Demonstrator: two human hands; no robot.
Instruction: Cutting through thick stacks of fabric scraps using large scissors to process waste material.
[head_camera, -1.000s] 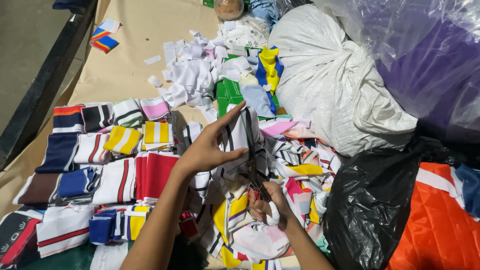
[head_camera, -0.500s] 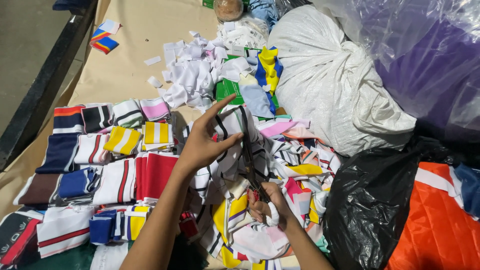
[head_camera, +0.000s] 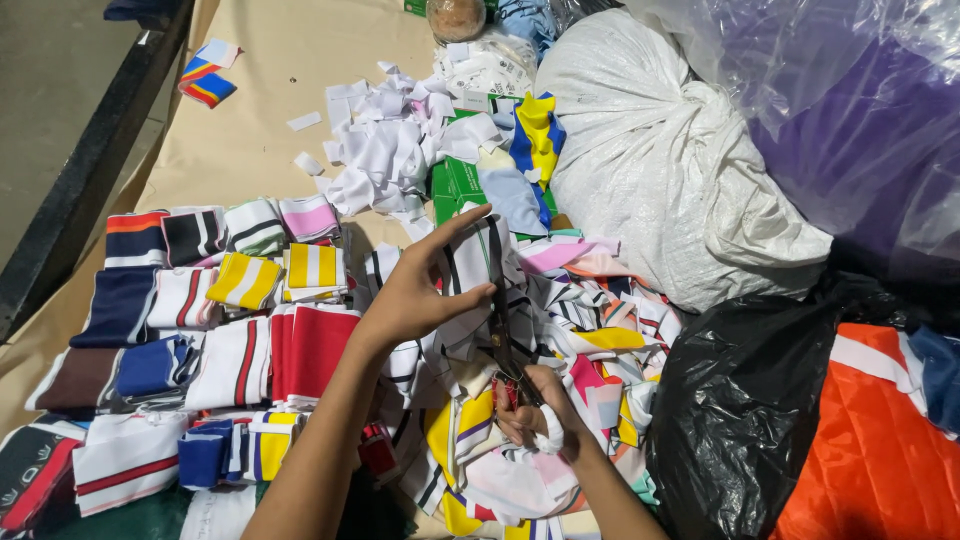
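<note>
The left hand (head_camera: 415, 295) pinches a black-and-white striped strip (head_camera: 478, 262) between thumb and fingers, holding it up over the mixed heap of scraps (head_camera: 600, 345). The right hand (head_camera: 535, 415), fingers closed in the handles, grips scissors (head_camera: 500, 330) with blades at the strip. A tied white sack (head_camera: 660, 160), its contents hidden, and a black bag (head_camera: 740, 410) lie just right; a clear bag (head_camera: 860, 110) holds purple cloth.

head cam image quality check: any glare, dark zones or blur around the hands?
Head view: glare streaks on the clear plastic bag top right; the black bag and the left floor edge sit in deep shadow; the left hand, the right hand and the scissors between them look sharp, evenly lit, with no motion blur; the striped fabric piece is readable.
</note>
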